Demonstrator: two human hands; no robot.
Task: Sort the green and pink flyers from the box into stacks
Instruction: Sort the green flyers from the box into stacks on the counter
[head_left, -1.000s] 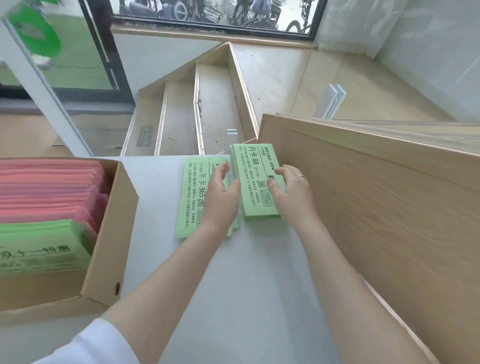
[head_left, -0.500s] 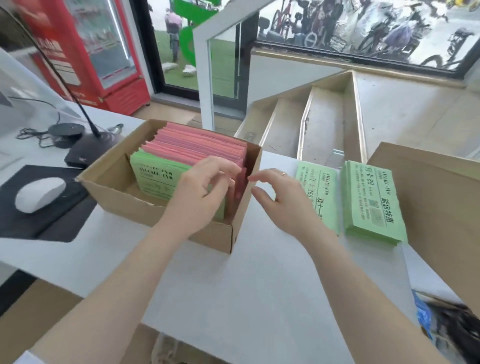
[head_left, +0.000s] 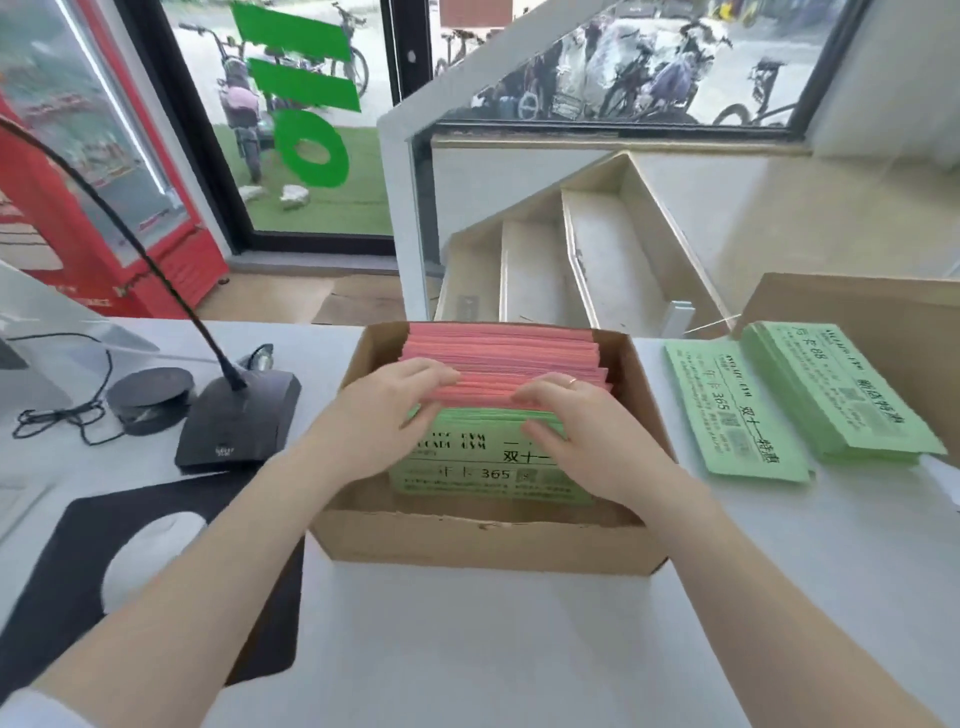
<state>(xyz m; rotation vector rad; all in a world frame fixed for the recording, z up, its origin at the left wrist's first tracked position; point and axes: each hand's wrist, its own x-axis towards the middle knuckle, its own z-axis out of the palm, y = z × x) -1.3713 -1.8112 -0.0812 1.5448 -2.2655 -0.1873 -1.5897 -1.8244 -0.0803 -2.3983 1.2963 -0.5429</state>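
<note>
Both hands are inside the box (head_left: 483, 540): the left hand (head_left: 382, 415) and the right hand (head_left: 582, 431) have their fingers curled down into the seam where the upright pink flyers (head_left: 504, 358) meet the green flyers (head_left: 483, 467) in front, though I cannot tell whether either actually pinches a bundle. Thin paper like this looks light, floppy and slick, so I judge it best gripped as a thick bundle at both top corners, squeezed flat to stop sheets fanning or sliding. Two green stacks (head_left: 800, 400) lie on the table (head_left: 467, 649), right of the box.
</note>
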